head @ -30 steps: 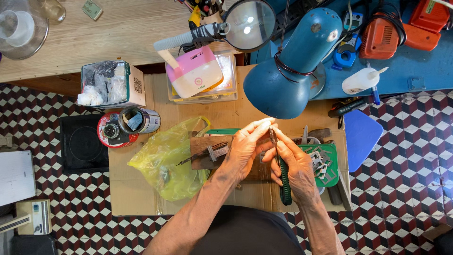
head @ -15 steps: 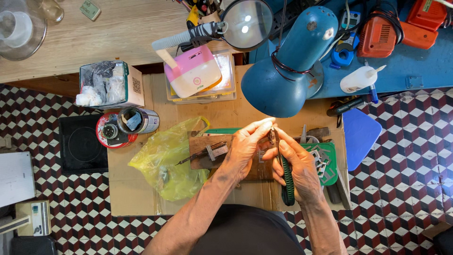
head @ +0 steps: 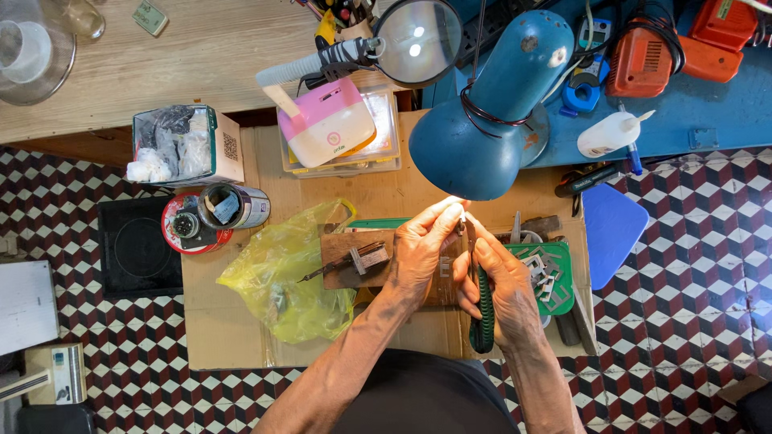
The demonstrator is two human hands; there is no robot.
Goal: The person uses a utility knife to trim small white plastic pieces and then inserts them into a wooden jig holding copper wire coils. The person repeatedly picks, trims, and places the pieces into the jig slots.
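Note:
My right hand [head: 503, 281] grips green-handled pliers [head: 482, 309], jaws pointing up under the lamp. My left hand [head: 422, 249] pinches a tiny pale part [head: 460, 210] at the plier tips; the part is too small to identify. Both hands hover over a wooden block [head: 346, 259] on a cardboard sheet [head: 225, 329]. A small metal tool [head: 354, 261] lies on the block just left of my left hand.
A blue desk lamp [head: 482, 133] hangs right above the hands, a magnifier [head: 418, 40] behind it. A yellow plastic bag [head: 285, 277] lies left; a green tray [head: 551, 273] of metal bits sits right. Tins [head: 213, 213], a box [head: 181, 145], a glue bottle [head: 607, 133] stand around.
Both hands stay together under the lamp, shifted only slightly; the pliers and the pinched part remain in the same grip.

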